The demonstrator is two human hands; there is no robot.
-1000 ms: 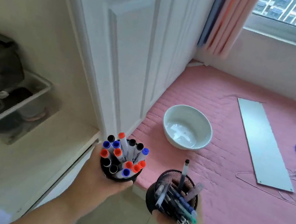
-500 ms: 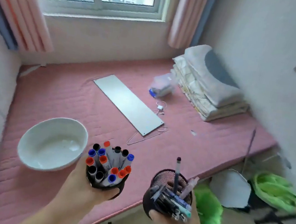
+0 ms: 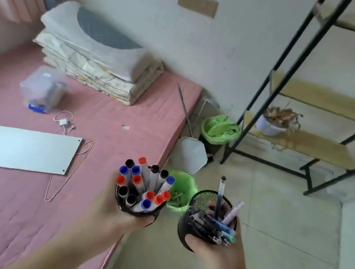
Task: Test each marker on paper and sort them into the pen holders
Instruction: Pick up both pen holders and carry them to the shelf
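- Risk of a spill: the left holder [image 3: 139,207] is packed with capped markers [image 3: 140,184] standing tall above its rim — in judgement, a tilt while carrying could tip several out onto the pink mattress [image 3: 8,212] or the floor.
- The mesh holder [image 3: 200,219] is carried over bare floor; its pens [image 3: 215,228] lie slanted over the near rim, so a jolt might shake them loose.
- No paper for testing can be made out, so the step may stall.
- The left hand [image 3: 112,214] is curled round the left holder from below, gripping it.
- The right hand [image 3: 215,254] cups the mesh holder, thumb pressed on its wall.
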